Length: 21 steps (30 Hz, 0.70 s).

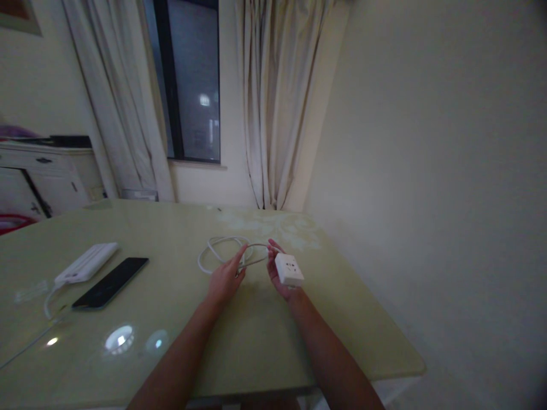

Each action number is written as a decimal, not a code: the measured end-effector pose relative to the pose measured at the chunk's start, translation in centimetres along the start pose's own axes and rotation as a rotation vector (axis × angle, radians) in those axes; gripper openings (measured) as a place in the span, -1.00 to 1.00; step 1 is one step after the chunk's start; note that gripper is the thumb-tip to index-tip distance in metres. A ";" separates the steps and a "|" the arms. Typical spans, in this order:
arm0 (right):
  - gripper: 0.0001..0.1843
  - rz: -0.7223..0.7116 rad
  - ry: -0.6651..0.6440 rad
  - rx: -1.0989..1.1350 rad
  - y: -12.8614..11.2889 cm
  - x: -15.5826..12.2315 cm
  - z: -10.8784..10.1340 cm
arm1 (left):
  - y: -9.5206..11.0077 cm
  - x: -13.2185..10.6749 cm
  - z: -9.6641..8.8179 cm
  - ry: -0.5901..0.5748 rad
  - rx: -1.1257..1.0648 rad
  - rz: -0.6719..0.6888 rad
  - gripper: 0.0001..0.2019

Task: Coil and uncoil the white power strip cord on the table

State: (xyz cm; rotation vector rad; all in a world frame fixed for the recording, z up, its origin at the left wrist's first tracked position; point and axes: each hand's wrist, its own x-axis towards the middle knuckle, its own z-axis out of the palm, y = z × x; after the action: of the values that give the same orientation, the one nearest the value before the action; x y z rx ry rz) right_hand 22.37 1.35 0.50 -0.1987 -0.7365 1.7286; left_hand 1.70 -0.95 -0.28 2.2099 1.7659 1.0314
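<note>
My right hand (277,278) is closed around a white socket block (289,270), its outlet face turned up toward me. A white cord (258,245) runs from the block's far end over to my left hand (227,278). The fingers of that hand are closed on the cord, thumb and fingertips pinching it. Beyond my left hand, more of the cord lies in loose loops on the table. Where the cord ends is hidden behind my left fingers.
On the left of the pale green table (171,341) lie a black phone (111,283) and a white power bank (88,263) with a white cable. A plain wall (427,199) borders the right edge. Curtains (277,102) and a window (194,80) stand behind, with a white cabinet (55,182) far left.
</note>
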 end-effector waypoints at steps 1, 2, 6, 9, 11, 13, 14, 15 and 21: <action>-0.53 -0.008 -0.024 0.000 0.1 -0.1 0.4 | 0.0 0.0 0.0 0.001 -0.027 -0.011 -0.33; -0.52 -0.007 -0.043 -0.009 0.1 -0.2 0.7 | -0.1 0.1 0.1 0.006 -0.056 -0.010 -0.33; -0.47 0.017 -0.059 -0.125 0.5 -0.3 1.6 | -0.5 0.2 0.4 0.058 -0.129 0.006 -0.37; -0.47 0.041 0.001 -0.228 0.9 -0.1 2.1 | -0.7 0.2 0.5 0.075 -0.123 -0.016 -0.43; -0.47 0.059 0.038 -0.276 1.2 0.0 2.3 | -0.8 0.3 0.6 0.085 -0.110 -0.024 -0.50; -0.42 0.068 0.046 -0.294 1.4 0.0 2.7 | -0.8 0.3 0.7 0.102 -0.096 -0.024 -0.57; -0.39 0.071 0.039 -0.294 1.4 0.0 2.8 | -0.8 0.3 0.7 0.113 -0.088 -0.021 -0.59; -0.37 0.072 0.031 -0.293 1.4 -0.1 2.9 | -0.8 0.3 0.6 0.126 -0.079 -0.018 -0.62; -0.40 0.101 -0.019 -0.391 0.7 -0.1 2.1 | -0.1 0.1 -0.2 0.152 0.027 -0.063 -0.70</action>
State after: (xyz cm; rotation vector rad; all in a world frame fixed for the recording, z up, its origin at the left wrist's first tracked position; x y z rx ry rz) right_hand 20.83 0.40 1.73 -0.4942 -1.0912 1.6684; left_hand 1.53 -0.90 -0.08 2.1275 1.9088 1.1973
